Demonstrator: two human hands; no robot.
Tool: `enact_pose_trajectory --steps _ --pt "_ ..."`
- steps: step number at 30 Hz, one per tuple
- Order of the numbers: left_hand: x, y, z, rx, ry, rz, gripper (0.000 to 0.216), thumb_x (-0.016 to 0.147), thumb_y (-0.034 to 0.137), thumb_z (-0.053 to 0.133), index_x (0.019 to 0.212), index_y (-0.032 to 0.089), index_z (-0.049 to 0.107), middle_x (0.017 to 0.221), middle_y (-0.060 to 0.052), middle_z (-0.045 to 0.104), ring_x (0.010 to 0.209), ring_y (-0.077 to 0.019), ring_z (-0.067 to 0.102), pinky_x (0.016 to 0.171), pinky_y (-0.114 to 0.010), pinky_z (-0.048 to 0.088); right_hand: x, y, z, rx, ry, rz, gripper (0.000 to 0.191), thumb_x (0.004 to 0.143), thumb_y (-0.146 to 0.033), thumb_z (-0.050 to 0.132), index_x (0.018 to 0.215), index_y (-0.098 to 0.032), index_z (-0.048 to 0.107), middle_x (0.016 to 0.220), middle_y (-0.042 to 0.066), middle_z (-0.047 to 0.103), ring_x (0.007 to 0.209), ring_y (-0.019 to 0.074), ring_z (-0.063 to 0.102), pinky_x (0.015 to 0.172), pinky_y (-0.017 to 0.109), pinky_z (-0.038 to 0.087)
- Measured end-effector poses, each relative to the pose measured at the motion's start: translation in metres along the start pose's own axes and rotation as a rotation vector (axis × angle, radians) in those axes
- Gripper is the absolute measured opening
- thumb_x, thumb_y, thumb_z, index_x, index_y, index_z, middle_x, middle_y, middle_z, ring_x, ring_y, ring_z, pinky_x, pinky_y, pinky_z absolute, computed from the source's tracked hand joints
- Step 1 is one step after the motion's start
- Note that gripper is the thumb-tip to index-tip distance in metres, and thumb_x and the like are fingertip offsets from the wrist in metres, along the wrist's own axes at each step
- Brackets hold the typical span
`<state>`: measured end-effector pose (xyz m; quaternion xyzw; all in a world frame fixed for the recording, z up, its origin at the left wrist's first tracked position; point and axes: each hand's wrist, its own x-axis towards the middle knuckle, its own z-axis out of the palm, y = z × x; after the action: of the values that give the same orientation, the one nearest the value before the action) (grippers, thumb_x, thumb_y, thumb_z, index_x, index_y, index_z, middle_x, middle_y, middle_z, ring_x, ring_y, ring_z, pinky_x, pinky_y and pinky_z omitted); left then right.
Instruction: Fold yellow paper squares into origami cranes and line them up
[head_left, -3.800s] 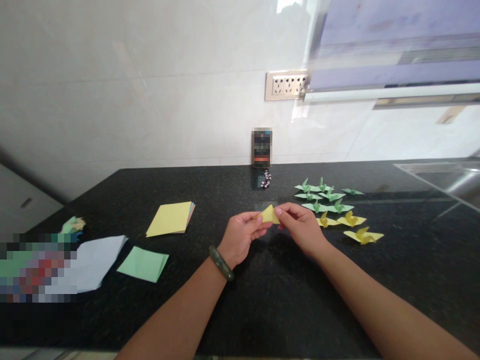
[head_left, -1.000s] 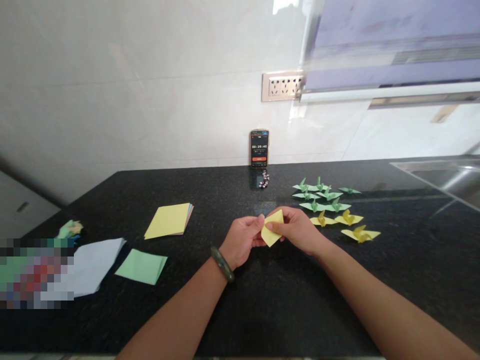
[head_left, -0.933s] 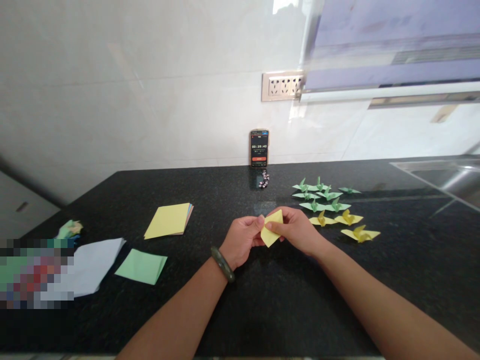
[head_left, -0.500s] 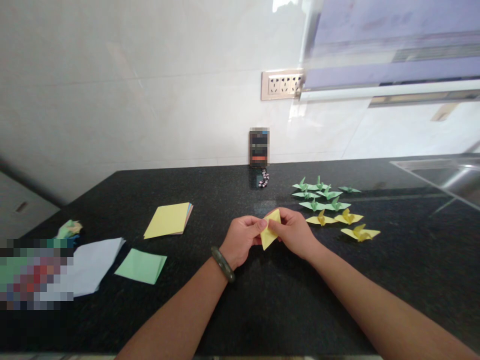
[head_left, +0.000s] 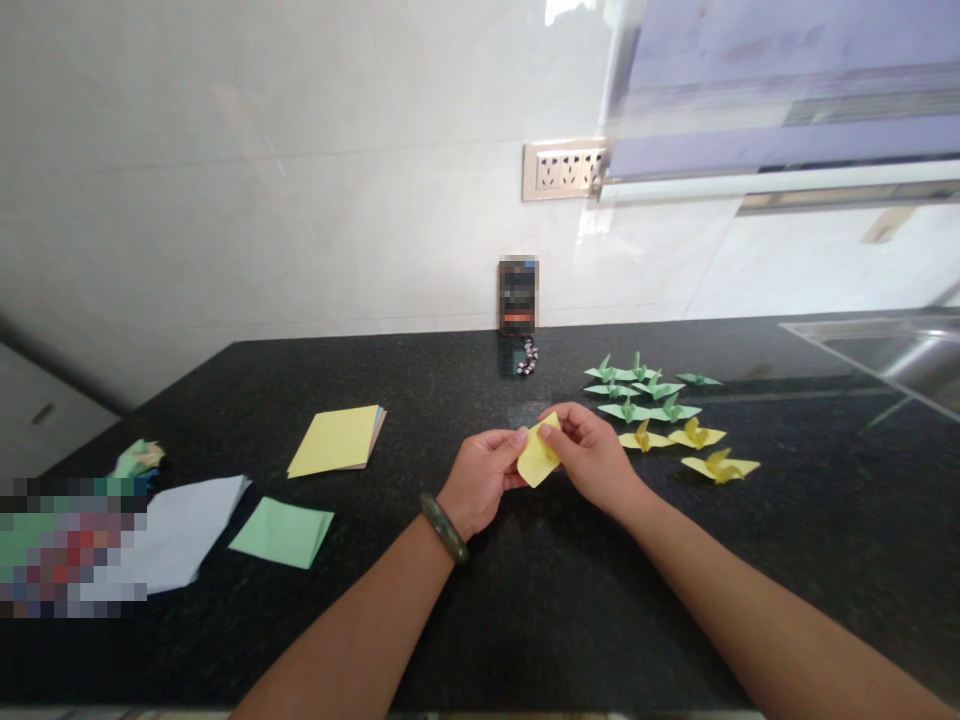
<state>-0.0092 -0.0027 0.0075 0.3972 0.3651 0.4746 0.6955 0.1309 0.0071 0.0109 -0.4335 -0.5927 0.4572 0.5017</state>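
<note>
A small piece of folded yellow paper (head_left: 538, 456) is held between my two hands, above the dark counter. My left hand (head_left: 484, 475) pinches its left edge, thumb on top. On the other side my right hand (head_left: 592, 450) grips the upper right part, with its thumb pressed on the face of the paper. The fingers underneath are partly hidden. Just right of my right hand sit yellow paper cranes (head_left: 696, 434), with several green paper cranes (head_left: 628, 410) in rows behind them.
Left of my hands lie a stack of coloured paper (head_left: 335, 440) with yellow on top, green paper (head_left: 285, 532) and white sheets (head_left: 199, 525). A phone-like device (head_left: 518, 295) leans on the wall, a beaded strap (head_left: 529, 357) before it. A sink (head_left: 900, 345) is at far right.
The yellow paper has turned in my fingers and now shows a broader, rounder face instead of a pointed triangle. My right hand has shifted slightly up and left.
</note>
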Motion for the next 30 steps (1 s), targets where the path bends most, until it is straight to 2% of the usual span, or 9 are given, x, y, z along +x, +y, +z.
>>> enact_pose_trajectory --steps 7,11,21,27,30 --pt "-0.0017 0.0018 0.0022 0.025 0.041 -0.003 0.035 0.067 0.039 0.069 0.081 0.007 0.066 0.068 -0.008 0.066 0.058 -0.0142 0.061 0.057 -0.027 0.049 -0.0002 -0.0011 -0.0015 -0.141 0.025 -0.026 0.021 0.079 -0.036 0.051 0.080 -0.016 0.058 0.063 0.000 0.053 0.052 0.0105 0.047 0.047 0.022 0.040" --pt "-0.0019 0.0019 0.0024 0.059 0.081 0.003 0.035 0.060 0.037 0.074 0.076 0.007 0.066 0.063 -0.007 0.066 0.056 -0.0142 0.061 0.056 -0.027 0.049 -0.0005 -0.0021 -0.0011 -0.125 0.058 0.016 0.024 0.078 -0.037 0.052 0.083 -0.015 0.061 0.061 0.000 0.054 0.050 0.0107 0.047 0.045 0.023 0.040" --pt "-0.0022 0.0016 0.0017 0.273 0.089 0.040 0.029 0.060 0.036 0.073 0.069 0.010 0.063 0.060 -0.004 0.064 0.054 -0.0120 0.058 0.053 -0.024 0.048 -0.0023 -0.0048 0.0001 -0.104 0.074 0.021 0.025 0.076 -0.035 0.056 0.086 -0.015 0.066 0.061 0.000 0.056 0.048 0.0094 0.048 0.044 0.022 0.039" --pt "-0.0007 0.0029 0.0013 0.186 0.156 0.025 0.027 0.063 0.034 0.071 0.070 0.010 0.062 0.061 -0.004 0.063 0.054 -0.0118 0.058 0.054 -0.024 0.048 0.0015 -0.0051 -0.0019 0.137 0.082 0.075 0.031 0.075 -0.042 0.056 0.086 -0.015 0.067 0.066 0.001 0.060 0.052 0.0095 0.050 0.048 0.023 0.044" --pt "0.0010 0.0029 0.0004 0.114 0.192 0.049 0.027 0.063 0.034 0.070 0.072 0.010 0.062 0.062 -0.004 0.064 0.055 -0.0121 0.059 0.054 -0.024 0.048 0.0036 -0.0042 -0.0027 0.228 0.038 0.123 0.032 0.072 -0.043 0.061 0.085 -0.014 0.068 0.070 0.003 0.060 0.055 0.0097 0.051 0.047 0.022 0.044"
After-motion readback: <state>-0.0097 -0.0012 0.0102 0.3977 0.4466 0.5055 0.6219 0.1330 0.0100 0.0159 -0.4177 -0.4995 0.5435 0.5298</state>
